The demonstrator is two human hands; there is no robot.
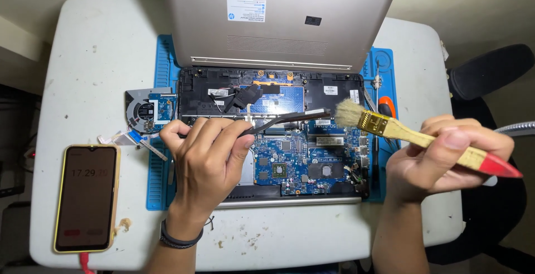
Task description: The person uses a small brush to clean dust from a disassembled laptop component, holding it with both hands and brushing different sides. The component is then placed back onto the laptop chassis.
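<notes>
My left hand [203, 151] holds a long dark metal bar [290, 119], with my fingers [225, 135] closed around its near end. The bar sticks out to the right, over the open laptop [278, 140], and I can see the blue board [304, 160] inside it. My right hand [446, 151] holds a paintbrush [412, 135] with a wooden handle and a red end. My fingers are shut tight on the handle. The pale bristles are right beside the far tip of the bar. The laptop lies on a blue mat [164, 62] on the white table [95, 57]. A small fan [146, 109] sits left of the laptop. A phone [86, 196] in a yellow case lies near my left wrist.
</notes>
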